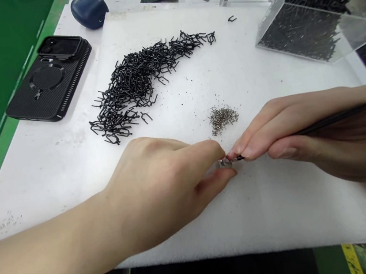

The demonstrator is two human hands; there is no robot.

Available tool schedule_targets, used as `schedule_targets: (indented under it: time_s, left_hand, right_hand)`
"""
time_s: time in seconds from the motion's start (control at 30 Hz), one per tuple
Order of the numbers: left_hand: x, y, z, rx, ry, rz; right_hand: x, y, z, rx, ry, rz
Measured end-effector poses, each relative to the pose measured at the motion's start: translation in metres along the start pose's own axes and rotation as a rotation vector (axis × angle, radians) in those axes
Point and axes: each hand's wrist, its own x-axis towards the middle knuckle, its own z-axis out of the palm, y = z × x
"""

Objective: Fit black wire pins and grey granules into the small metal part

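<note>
My left hand (171,178) pinches a small shiny, see-through piece (225,163) between thumb and forefinger; most of it is hidden by the fingers. From the right, my right hand (316,134) grips a slim black tool (343,116) whose dark shaft runs back past the palm to the frame's edge. The tool's tip (238,158) meets or nearly meets the shiny piece. The fingertips of both hands almost touch. Just beyond them lies a little heap of tiny metallic bits (223,118) on a white mat (262,216).
A long pile of small black forked pieces (139,78) spreads across the mat's far left. One loose forked piece (231,19) lies apart. A clear box (303,33) with black pieces stands back right. A black phone (49,80) and a blue rounded object (89,10) are left.
</note>
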Motion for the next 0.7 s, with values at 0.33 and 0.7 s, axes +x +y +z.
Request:
schedule_targets:
  time_s: [0.33,0.7]
  left_hand:
    - [0.002,-0.002,0.001,-0.019,-0.012,-0.015]
    - [0.001,0.002,-0.002,-0.026,-0.004,-0.025]
  right_hand:
    - [0.002,-0.002,0.000,-0.056,0.026,0.007]
    - [0.006,0.011,-0.017,-0.327,0.410,0.115]
